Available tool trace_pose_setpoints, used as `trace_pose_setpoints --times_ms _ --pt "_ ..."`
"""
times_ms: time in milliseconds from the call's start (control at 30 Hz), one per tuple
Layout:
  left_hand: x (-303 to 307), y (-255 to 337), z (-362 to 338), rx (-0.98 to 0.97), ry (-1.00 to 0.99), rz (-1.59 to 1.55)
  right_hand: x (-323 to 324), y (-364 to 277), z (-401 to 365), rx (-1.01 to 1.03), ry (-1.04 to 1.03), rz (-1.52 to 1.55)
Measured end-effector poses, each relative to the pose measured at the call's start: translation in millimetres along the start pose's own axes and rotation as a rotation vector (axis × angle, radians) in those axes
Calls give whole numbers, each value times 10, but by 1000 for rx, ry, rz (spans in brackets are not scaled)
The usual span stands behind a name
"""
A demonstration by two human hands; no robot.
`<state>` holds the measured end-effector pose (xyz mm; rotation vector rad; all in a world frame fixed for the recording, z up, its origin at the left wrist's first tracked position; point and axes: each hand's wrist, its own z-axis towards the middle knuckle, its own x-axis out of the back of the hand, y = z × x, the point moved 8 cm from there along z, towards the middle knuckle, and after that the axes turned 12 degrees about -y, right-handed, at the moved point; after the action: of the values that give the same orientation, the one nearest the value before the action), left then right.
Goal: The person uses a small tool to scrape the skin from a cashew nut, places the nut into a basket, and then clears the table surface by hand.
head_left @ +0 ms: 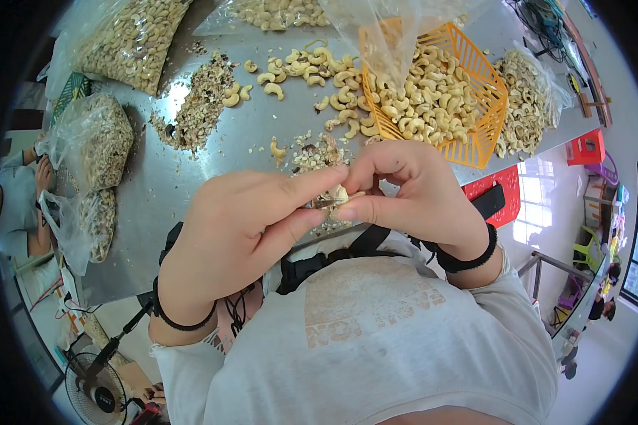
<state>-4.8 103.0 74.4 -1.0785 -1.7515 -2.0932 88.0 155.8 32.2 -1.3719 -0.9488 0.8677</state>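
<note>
Close to my body, at the table's near edge, both hands meet fingertip to fingertip. My right hand (422, 195) pinches a pale cashew nut (339, 193) between thumb and fingers. The thumb and forefinger of my left hand (237, 227) are closed on a small metal blade (323, 203), which touches the nut; its handle is hidden in the hand. Just beyond the fingertips lies a small heap of skin and nut crumbs (319, 156). An orange plastic basket (490, 95) full of cashews stands beyond my right hand.
Loose cashews (308, 67) lie on the metal table (156, 248), beside a crumb pile (198, 106). Bagged cashews (127, 42) and bags of broken bits (106, 142) line the left. More nuts (521, 99) sit right. A phone (489, 201) rests on a red stool (510, 205); another person's hand (43, 175) shows far left.
</note>
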Motion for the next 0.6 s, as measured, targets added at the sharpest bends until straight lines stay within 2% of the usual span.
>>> trace_pose_setpoints --times_ms 133,300,433,500,600 --pt "-13 4 10 -4 -18 11 -13 0 6 0 -21 7" --pt "17 30 -5 -102 95 70 -26 -26 10 -9 -29 -2" --pt "13 -9 -10 -47 61 -1 -29 -26 15 3 -33 17" --pt "-10 -52 -5 45 -3 -53 -22 -12 11 9 -31 10" --pt "-16 -17 5 -12 10 -48 -27 -12 14 10 -44 15"
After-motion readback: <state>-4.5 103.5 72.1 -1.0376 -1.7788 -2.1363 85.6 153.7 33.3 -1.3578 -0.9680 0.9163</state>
